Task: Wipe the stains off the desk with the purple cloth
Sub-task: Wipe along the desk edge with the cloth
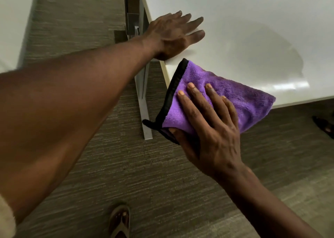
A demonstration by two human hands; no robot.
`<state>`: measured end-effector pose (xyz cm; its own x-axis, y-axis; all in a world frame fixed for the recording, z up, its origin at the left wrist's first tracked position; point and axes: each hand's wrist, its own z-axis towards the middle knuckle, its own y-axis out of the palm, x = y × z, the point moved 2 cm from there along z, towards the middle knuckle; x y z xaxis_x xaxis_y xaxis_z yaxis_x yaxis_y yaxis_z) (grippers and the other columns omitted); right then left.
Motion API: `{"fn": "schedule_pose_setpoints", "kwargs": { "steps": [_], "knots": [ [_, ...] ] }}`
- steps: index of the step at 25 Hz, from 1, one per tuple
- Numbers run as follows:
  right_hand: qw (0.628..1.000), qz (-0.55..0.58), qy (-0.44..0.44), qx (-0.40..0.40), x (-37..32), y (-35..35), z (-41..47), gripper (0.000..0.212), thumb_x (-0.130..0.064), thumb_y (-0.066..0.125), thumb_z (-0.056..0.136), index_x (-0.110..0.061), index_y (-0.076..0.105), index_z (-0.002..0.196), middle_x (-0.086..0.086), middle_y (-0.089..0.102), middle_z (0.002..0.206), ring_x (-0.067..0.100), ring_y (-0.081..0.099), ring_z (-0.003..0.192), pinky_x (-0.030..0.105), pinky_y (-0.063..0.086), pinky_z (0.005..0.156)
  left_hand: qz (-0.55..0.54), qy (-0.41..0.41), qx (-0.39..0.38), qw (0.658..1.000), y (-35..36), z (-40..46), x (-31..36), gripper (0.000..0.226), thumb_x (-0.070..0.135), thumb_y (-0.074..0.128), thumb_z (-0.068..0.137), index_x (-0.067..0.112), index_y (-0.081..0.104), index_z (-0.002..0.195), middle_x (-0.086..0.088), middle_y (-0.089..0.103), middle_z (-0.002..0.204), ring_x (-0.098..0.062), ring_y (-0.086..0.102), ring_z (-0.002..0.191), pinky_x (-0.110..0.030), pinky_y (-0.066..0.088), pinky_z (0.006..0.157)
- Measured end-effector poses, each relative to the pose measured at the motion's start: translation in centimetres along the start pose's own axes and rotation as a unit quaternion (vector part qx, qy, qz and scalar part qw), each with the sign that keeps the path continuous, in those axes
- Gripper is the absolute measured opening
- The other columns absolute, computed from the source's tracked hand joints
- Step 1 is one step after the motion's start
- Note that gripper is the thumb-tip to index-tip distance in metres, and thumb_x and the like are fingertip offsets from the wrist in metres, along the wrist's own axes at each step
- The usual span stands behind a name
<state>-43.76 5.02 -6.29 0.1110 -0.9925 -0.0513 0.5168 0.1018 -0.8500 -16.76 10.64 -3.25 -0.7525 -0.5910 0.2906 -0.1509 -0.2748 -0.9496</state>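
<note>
From the head view, the left hand (173,33) lies flat on the desk (253,29), fingers straight, right at the desk's left edge. It holds nothing. The right hand (207,122) holds the cloth (242,95). Its fingers are spread on top and the thumb tucks under the black trim. The cloth sits at the near corner of the desk. Part of it lies on the top and part hangs off over the floor (144,174).

What could go wrong? I think the cloth could slip off the corner, because so much of it already hangs in the air. A wipe pulled toward the body would leave the desk and rub nothing. I cannot see any stains, only shine, so a spot could be missed.

The desk has two edges close by, left and near. The wide white top stretches far and to the right, with lots of room to wipe. A desk leg (144,93) stands below the corner, and a foot (120,221) is on the floor.
</note>
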Motion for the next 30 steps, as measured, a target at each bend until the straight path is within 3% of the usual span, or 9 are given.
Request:
{"fn": "schedule_pose_setpoints", "kwargs": {
  "steps": [5, 8, 11, 13, 16, 20, 24, 27, 30],
  "knots": [
    [0.991, -0.041, 0.128, 0.024, -3.0, 1.6, 1.5, 0.062, -0.049, 0.055, 0.098, -0.021, 0.05, 0.153, 0.018, 0.037, 0.164, 0.035, 0.044, 0.148, 0.052, 0.033, 0.116, 0.005, 0.001, 0.001, 1.0, 0.3, 0.4, -0.2, 0.075, 0.073, 0.009, 0.094, 0.037, 0.012, 0.159, -0.003, 0.015, 0.169, -0.021, 0.01, 0.156, -0.041, 0.007, 0.126],
    [0.987, -0.036, 0.154, 0.002, -4.0, 1.6, 3.5, 0.062, -0.046, 0.051, 0.096, -0.02, 0.05, 0.153, 0.015, 0.045, 0.16, 0.033, 0.047, 0.146, 0.05, 0.034, 0.117, 0.005, 0.004, 0.004, 1.0, 0.3, 0.5, -0.3, 0.076, 0.072, 0.007, 0.093, 0.036, 0.013, 0.16, -0.005, 0.017, 0.168, -0.023, 0.011, 0.156, -0.042, 0.009, 0.125],
    [0.984, 0.0, 0.18, -0.003, -4.3, 1.0, 5.5, 0.057, -0.043, 0.049, 0.094, -0.023, 0.056, 0.148, 0.008, 0.054, 0.154, 0.028, 0.053, 0.142, 0.05, 0.042, 0.116, 0.073, 0.048, -0.01, 0.996, -0.1, 0.6, -0.2, 0.087, 0.068, -0.003, 0.087, 0.025, 0.015, 0.16, -0.011, 0.018, 0.168, -0.031, 0.014, 0.155, -0.049, 0.013, 0.125],
    [0.987, 0.016, 0.161, -0.026, -4.0, 0.3, 4.5, 0.058, -0.045, 0.054, 0.095, -0.029, 0.052, 0.151, 0.004, 0.047, 0.16, 0.026, 0.044, 0.149, 0.049, 0.035, 0.121, 0.064, 0.042, -0.024, 0.997, -0.3, 0.4, 0.0, 0.09, 0.072, -0.006, 0.084, 0.028, 0.013, 0.161, -0.008, 0.014, 0.169, -0.029, 0.011, 0.156, -0.049, 0.013, 0.125],
    [0.996, -0.005, 0.074, -0.058, -3.9, -0.2, 1.1, 0.058, -0.039, 0.058, 0.097, -0.033, 0.047, 0.154, 0.001, 0.031, 0.169, 0.027, 0.026, 0.158, 0.053, 0.022, 0.125, 0.003, 0.004, -0.013, 1.0, -0.2, 0.2, 0.0, 0.077, 0.074, 0.006, 0.091, 0.039, 0.008, 0.159, -0.004, 0.009, 0.17, -0.023, 0.008, 0.156, -0.044, 0.008, 0.127],
    [0.997, -0.036, 0.058, -0.035, -4.3, 0.5, 0.8, 0.05, -0.014, 0.062, 0.085, -0.024, 0.069, 0.134, 0.005, 0.045, 0.162, 0.034, 0.041, 0.15, 0.061, 0.033, 0.117, -0.002, 0.01, -0.005, 1.0, -0.1, 0.2, -0.2, 0.076, 0.075, 0.005, 0.092, 0.041, 0.006, 0.159, -0.002, 0.006, 0.17, -0.022, 0.007, 0.156, -0.045, 0.007, 0.127],
    [0.994, -0.072, 0.076, -0.025, -4.7, 0.6, 2.8, 0.029, -0.022, 0.067, 0.089, -0.023, 0.075, 0.117, 0.003, 0.058, 0.152, 0.033, 0.057, 0.138, 0.058, 0.045, 0.109, -0.009, 0.007, -0.009, 1.0, 0.2, 0.4, -0.3, 0.077, 0.077, 0.006, 0.089, 0.042, 0.008, 0.158, -0.002, 0.008, 0.17, -0.021, 0.007, 0.156, -0.042, 0.006, 0.126],
    [0.992, -0.02, 0.12, -0.042, -4.7, 0.7, 5.4, 0.033, -0.026, 0.07, 0.088, -0.024, 0.073, 0.121, 0.004, 0.06, 0.149, 0.033, 0.059, 0.135, 0.054, 0.049, 0.109, 0.004, -0.001, -0.018, 1.0, 0.0, 0.7, -0.1, 0.077, 0.074, 0.01, 0.09, 0.04, 0.009, 0.159, -0.005, 0.01, 0.169, -0.023, 0.008, 0.156, -0.041, 0.006, 0.127],
    [0.99, 0.04, 0.128, -0.032, -4.6, 0.3, 4.7, 0.053, -0.032, 0.07, 0.09, -0.027, 0.061, 0.142, 0.001, 0.051, 0.156, 0.026, 0.049, 0.145, 0.05, 0.039, 0.12, 0.016, -0.004, -0.028, 0.999, -0.3, 0.7, 0.0, 0.08, 0.075, 0.008, 0.087, 0.04, 0.01, 0.159, -0.006, 0.011, 0.169, -0.025, 0.008, 0.156, -0.041, 0.006, 0.126]
  ]
}}
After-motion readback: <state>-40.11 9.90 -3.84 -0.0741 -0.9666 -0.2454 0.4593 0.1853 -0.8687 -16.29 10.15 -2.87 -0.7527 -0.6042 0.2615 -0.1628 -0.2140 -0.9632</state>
